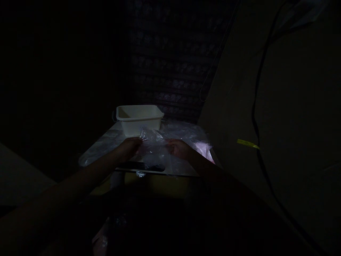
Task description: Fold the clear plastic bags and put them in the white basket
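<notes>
Between my two hands a clear plastic bag (154, 144) is stretched over the near part of a small table. My left hand (129, 147) pinches its left side, and my right hand (179, 147) grips the opposite side. Just behind the bag stands a white plastic tub (140, 122), upright, with a handle at its left side. Its inside is shadowed, so I cannot tell what it holds. More clear plastic (183, 129) lies crumpled on the table to the right of the tub. The scene is very dark and finger details are faint.
The small table (181, 167) has a dark slot along its near edge. A bright pinkish patch (204, 149) shows at its right side. On the right, a black cable (255, 121) with a yellow tag (247, 143) hangs along a wall. A dark patterned curtain-like surface (173, 64) rises behind.
</notes>
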### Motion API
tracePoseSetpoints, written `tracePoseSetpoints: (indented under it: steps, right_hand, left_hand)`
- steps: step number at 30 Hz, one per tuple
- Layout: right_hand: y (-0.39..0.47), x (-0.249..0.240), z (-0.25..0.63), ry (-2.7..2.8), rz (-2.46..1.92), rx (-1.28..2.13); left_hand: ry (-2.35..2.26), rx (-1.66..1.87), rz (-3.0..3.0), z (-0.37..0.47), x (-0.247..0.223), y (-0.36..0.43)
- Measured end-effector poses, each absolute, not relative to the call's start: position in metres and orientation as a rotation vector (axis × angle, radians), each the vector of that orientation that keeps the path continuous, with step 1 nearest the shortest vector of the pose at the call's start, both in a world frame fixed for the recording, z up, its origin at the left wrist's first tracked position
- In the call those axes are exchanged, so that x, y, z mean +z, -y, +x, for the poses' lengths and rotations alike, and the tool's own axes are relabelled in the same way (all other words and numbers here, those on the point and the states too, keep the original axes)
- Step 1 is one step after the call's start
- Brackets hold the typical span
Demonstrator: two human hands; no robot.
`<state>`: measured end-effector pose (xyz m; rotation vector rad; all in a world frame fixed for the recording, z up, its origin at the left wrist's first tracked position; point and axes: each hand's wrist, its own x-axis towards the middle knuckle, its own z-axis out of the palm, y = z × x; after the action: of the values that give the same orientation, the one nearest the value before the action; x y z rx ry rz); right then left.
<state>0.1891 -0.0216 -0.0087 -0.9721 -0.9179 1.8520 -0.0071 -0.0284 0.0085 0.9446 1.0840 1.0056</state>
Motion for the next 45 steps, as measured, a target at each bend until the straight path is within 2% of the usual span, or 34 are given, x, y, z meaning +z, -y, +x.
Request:
tracePoseSetpoints:
  steps: [8,17,20,23,27,31,37,45]
  right_hand:
    - [0.017,-0.015,0.193,0.975,-0.977,1.753]
    - [0.011,-0.02,0.203,1.017,-1.057,1.573]
    - [0.009,-0.022,0.205,1.105,-1.191,1.37]
    - [0.01,-0.023,0.202,1.313,-1.35,0.955]
    - [0.021,-0.021,0.185,1.843,-1.36,0.245]
    - [0.034,-0.022,0.159,2.229,-1.281,-0.028]
    - [0.043,-0.038,0.139,2.491,-1.302,-0.044]
    - [0.042,-0.058,0.154,2.634,-1.391,-0.009]
  left_hand:
    - [-1.09,1.0,0.983,-0.006,0.012,0.032]
    - [-1.175,0.96,1.1,-0.009,-0.014,0.019]
    - [-1.301,0.947,1.397,-0.011,-0.022,0.018]
    - [-1.508,0.861,1.986,-0.011,-0.031,0.019]
    - [-1.501,0.55,2.625,-0.004,-0.043,0.027]
    - [-1.526,0.236,2.778,0.003,-0.052,0.039]
    - [-1.432,0.076,2.83,0.004,-0.054,0.048]
    - [-1.493,0.039,2.788,0.006,-0.058,0.049]
